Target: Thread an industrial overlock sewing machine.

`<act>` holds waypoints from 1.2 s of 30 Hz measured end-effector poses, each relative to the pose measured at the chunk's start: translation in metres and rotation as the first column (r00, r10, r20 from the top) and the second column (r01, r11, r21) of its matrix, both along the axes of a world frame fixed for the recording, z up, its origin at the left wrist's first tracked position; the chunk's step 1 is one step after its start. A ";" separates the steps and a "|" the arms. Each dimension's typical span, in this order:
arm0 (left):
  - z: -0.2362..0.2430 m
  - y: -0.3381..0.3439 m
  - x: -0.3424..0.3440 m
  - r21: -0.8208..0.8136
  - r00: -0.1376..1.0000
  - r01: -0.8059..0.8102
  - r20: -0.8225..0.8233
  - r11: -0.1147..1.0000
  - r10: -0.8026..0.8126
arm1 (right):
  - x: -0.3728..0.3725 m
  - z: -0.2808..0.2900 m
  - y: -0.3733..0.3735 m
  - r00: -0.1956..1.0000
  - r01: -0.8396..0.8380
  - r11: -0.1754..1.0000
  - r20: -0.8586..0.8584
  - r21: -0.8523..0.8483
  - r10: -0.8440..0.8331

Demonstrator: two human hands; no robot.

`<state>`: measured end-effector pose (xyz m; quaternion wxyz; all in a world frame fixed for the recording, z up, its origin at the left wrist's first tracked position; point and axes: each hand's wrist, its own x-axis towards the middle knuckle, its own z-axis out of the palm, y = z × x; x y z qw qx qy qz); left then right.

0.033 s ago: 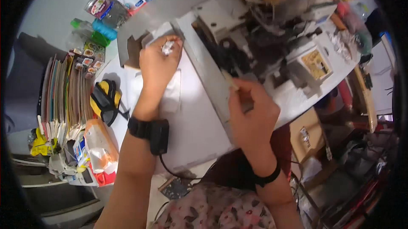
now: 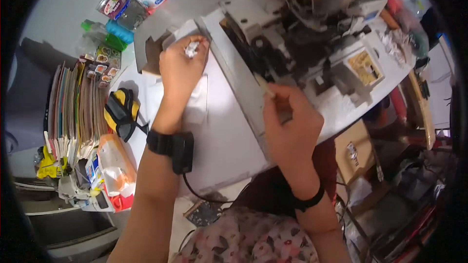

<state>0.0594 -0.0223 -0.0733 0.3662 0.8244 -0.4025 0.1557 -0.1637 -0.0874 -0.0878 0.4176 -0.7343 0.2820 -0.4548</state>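
Observation:
My left hand (image 2: 181, 68) is closed around a crumpled piece of white paper or tissue (image 2: 191, 49), which pokes out above the fingers. It rests by the grey bent-metal panel (image 2: 146, 36) at the back of the white table. In a pinch, my right hand (image 2: 292, 126) holds a short, thin, pale stick (image 2: 263, 85). The stick's tip points at the dark, blurred mechanism of an opened white machine (image 2: 243, 111), touching or close to it; I cannot tell which. Under my left wrist lies a folded white cloth or sheet (image 2: 199, 102).
At the left stand a row of upright folders or papers (image 2: 73, 102), a black-and-yellow object (image 2: 122, 111) and an orange-and-white packet (image 2: 117, 165). Jars and bottles (image 2: 122, 11) line the back left. A cardboard piece (image 2: 353, 153) lies below the table's right edge.
The view shifts very slightly. My right hand sits a touch further right, still with the stick. My left hand keeps its hold on the crumpled paper or tissue.

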 end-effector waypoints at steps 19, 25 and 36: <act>-0.003 0.007 0.018 0.060 0.981 0.006 0.194 0.998 -0.017 | 0.000 -0.009 0.001 0.995 0.095 0.983 -0.009 -0.160 -0.097; 0.002 0.007 0.010 0.105 0.986 -0.080 0.157 0.991 0.063 | 0.002 -0.014 0.001 0.988 0.152 0.961 0.049 -0.229 -0.144; 0.001 0.005 0.009 0.123 0.989 -0.092 0.129 0.988 0.076 | 0.005 -0.017 0.001 0.986 0.167 0.957 0.017 -0.236 -0.168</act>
